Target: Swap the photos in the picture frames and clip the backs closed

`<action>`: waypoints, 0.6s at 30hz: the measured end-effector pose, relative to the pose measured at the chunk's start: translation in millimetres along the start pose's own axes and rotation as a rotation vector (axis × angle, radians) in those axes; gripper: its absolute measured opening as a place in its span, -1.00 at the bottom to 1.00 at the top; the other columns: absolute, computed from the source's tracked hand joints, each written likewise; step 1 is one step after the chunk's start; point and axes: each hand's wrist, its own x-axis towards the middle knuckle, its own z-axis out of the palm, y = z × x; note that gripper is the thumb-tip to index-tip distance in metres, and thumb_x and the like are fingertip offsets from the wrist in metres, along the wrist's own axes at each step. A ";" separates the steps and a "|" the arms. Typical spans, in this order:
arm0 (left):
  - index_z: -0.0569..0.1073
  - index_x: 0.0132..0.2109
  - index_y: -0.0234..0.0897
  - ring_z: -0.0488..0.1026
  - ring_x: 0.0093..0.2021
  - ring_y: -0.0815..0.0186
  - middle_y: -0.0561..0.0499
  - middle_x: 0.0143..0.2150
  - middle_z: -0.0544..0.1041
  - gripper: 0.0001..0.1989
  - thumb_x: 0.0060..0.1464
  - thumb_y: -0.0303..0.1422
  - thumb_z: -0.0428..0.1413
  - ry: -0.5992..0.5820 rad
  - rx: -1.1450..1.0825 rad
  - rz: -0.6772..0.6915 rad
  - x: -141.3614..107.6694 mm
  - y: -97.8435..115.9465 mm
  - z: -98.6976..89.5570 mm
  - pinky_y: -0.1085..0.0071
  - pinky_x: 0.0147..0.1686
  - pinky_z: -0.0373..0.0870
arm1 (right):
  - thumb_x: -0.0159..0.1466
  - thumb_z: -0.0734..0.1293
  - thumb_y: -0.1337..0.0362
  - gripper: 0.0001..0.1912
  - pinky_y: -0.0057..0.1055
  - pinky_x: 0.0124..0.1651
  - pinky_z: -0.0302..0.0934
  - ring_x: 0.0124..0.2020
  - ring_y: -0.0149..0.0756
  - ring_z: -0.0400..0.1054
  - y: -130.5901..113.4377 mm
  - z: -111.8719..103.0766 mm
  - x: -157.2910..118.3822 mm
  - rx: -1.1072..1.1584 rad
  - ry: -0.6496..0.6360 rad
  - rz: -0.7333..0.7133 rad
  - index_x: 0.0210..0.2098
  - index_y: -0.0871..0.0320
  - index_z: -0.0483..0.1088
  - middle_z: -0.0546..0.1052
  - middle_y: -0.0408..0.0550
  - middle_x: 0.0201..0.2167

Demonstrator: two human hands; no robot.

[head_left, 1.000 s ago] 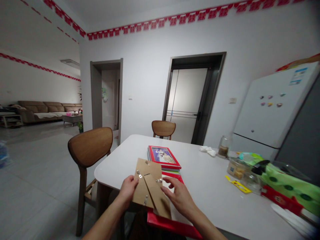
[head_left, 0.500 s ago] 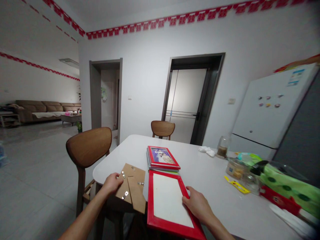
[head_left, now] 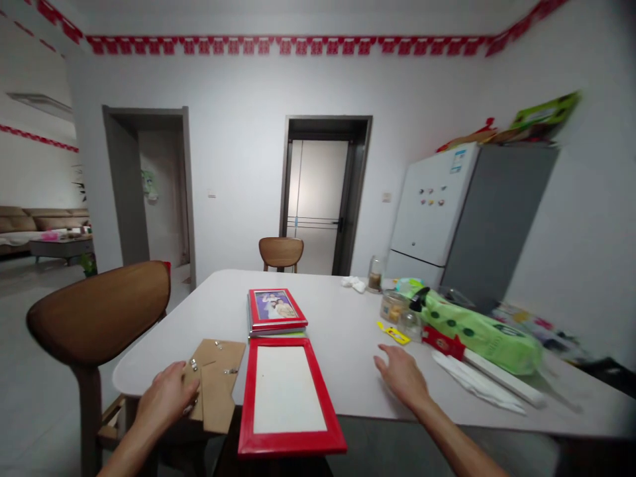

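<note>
My left hand (head_left: 166,396) is closed at the left edge of a brown picture frame backing board (head_left: 218,377) with metal clips and a fold-out stand. The board lies at the table's front edge, partly overhanging it. To its right, a red picture frame (head_left: 293,442) lies flat around a white sheet (head_left: 288,384), its near end jutting past the edge. Behind it sits a stack of frames topped by a red-framed photo (head_left: 275,306). My right hand (head_left: 403,377) hovers over the tabletop with fingers apart and nothing in it, nearest a yellow packet (head_left: 395,333).
On the white table (head_left: 338,318), the right side holds a green bag (head_left: 477,331), a food jar (head_left: 392,307), a glass (head_left: 375,275), crumpled tissue (head_left: 354,284) and a white plastic bag (head_left: 477,381). One wooden chair (head_left: 104,311) stands left, another (head_left: 281,252) behind.
My right hand has let go of the red frame and moved right, its fingers now apart. My left hand has shifted further over the backing board. The view has turned right.
</note>
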 end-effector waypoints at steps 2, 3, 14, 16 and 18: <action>0.27 -0.07 -0.42 0.30 -0.06 0.09 -0.22 -0.06 0.37 -0.57 -0.05 -0.23 -0.11 0.023 0.020 0.033 3.3 -1.6 5.1 0.29 -0.08 0.16 | 0.16 0.02 0.25 -0.54 -0.07 -0.08 0.01 0.01 0.05 0.10 48.9 -16.4 7.0 -0.070 0.064 0.170 0.00 0.30 0.18 0.17 0.23 0.06; 0.25 -0.05 -0.43 0.29 -0.05 0.11 -0.21 -0.04 0.36 -0.55 -0.05 -0.22 -0.11 0.045 0.026 0.054 5.1 -2.0 8.2 0.30 -0.06 0.15 | 0.16 0.00 0.26 -0.53 0.01 -0.11 0.01 0.01 0.12 0.09 71.0 -23.4 8.5 -0.093 0.083 0.247 0.01 0.28 0.17 0.16 0.25 0.07; 0.26 -0.03 -0.49 0.26 0.00 0.15 -0.20 -0.01 0.35 -0.45 -0.10 -0.16 -0.12 0.147 -0.033 0.136 4.1 17.1 21.6 0.34 0.00 0.14 | 0.07 0.09 0.28 -0.76 -0.22 -0.24 0.15 -0.27 -0.08 0.31 102.7 -35.7 4.3 0.087 -0.022 0.260 -0.49 0.17 0.36 0.45 0.11 -0.37; 0.25 -0.03 -0.49 0.25 0.01 0.15 -0.21 -0.01 0.34 -0.45 -0.09 -0.16 -0.12 0.133 -0.065 0.143 2.0 19.6 21.9 0.33 0.00 0.14 | 0.11 0.04 0.18 -0.72 -0.34 -0.32 0.19 -0.35 -0.20 0.32 65.9 -56.0 -8.3 0.207 -0.023 0.193 -0.47 0.14 0.32 0.44 0.00 -0.44; 0.24 -0.02 -0.50 0.25 0.01 0.15 -0.21 0.00 0.33 -0.45 -0.09 -0.18 -0.12 0.129 -0.091 0.144 -0.7 23.1 20.9 0.32 0.01 0.13 | 0.12 0.03 0.06 -0.67 -0.42 -0.44 0.20 -0.45 -0.29 0.29 27.0 -79.3 -32.8 0.555 -0.085 0.049 -0.46 0.13 0.27 0.39 -0.08 -0.52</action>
